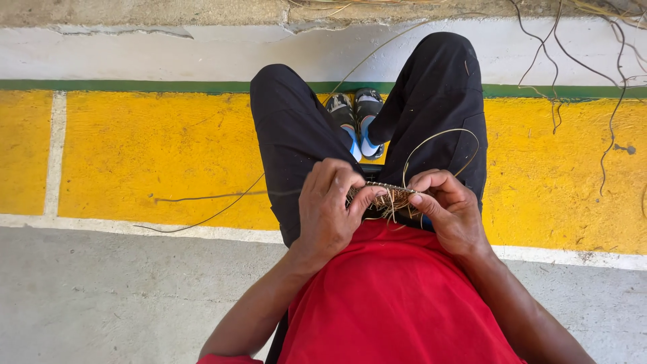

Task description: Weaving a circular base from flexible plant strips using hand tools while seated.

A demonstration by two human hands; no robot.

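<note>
Two hands, one woven fibre piece, two shoes. Left hand (328, 205) closed on the woven fibre piece's (385, 196) left end; right hand (450, 209) pinching its right end, above the lap. Shoes (356, 121) beyond, between the knees.

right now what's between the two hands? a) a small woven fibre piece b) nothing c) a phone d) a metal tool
a: the left hand and right hand both pinch a small woven fibre piece with loose straw-coloured ends, held over the lap.
</note>
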